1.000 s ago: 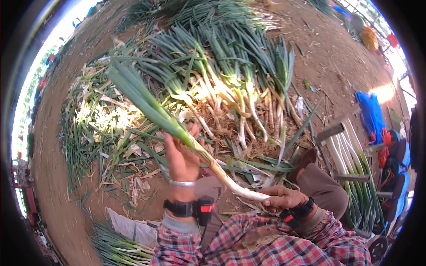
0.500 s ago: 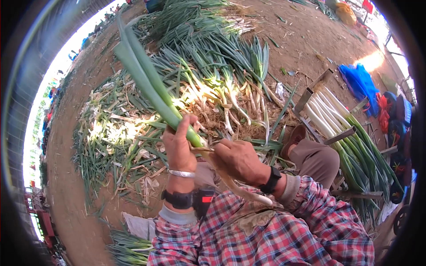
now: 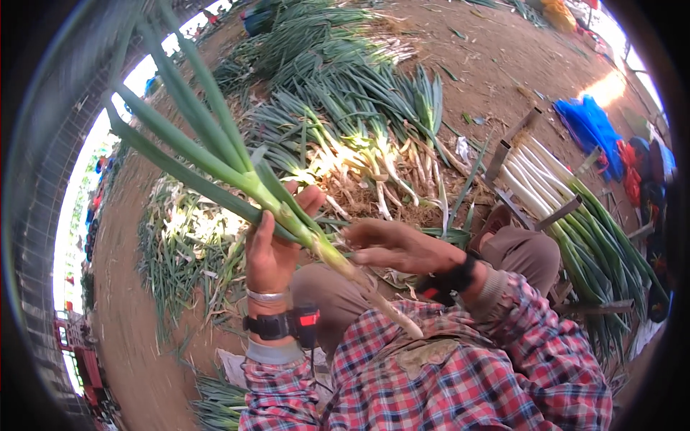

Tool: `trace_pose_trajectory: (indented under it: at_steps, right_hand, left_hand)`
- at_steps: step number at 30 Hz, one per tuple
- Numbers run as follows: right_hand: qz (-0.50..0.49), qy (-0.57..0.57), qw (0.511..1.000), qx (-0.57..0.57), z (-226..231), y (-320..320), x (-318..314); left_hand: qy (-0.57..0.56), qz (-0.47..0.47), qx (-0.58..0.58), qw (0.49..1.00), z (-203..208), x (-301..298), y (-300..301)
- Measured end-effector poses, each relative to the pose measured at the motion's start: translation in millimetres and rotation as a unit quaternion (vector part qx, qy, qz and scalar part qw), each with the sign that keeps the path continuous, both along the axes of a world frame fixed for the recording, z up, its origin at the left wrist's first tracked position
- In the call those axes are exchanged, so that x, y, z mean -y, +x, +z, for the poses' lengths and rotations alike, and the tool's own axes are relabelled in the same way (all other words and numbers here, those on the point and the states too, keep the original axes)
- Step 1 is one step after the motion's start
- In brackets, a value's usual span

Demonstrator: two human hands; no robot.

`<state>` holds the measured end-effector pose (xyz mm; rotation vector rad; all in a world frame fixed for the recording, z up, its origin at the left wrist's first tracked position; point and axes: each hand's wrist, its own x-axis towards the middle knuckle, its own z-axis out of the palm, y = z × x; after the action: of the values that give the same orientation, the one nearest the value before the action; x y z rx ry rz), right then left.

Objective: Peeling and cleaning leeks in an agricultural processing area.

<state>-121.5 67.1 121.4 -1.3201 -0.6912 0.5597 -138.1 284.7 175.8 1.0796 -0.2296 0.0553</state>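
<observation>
Right hand (image 3: 402, 248) now unclenched and straightened beside the green onion (image 3: 257, 188), left hand (image 3: 274, 248) curled around it.

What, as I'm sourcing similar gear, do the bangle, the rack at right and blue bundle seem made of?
Bangle: apparently metal, with a silvery sheen.
Rack: probably dull metal, judging by slim, straight grey-brown bars; possibly wood.
Blue bundle: thin plastic or fabric, finish unclear; soft crumples fit either.
</observation>
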Motion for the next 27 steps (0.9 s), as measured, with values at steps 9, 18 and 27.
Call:
trace_pose_trajectory:
  at_steps: [9,18,27]
  right_hand:
    - [-0.068,0.067,0.992,-0.083,17,15,-30]
    - [0.057,0.121,0.987,-0.086,1,33,-31]
    - [0.056,-0.133,0.981,0.126,-7,-17,-4]
  left_hand:
    - [-0.013,-0.031,-0.037,0.999,-6,24,5]
    - [-0.032,-0.029,-0.057,0.997,-17,24,-1]
    - [0.004,0.112,-0.097,0.989,-23,25,9]
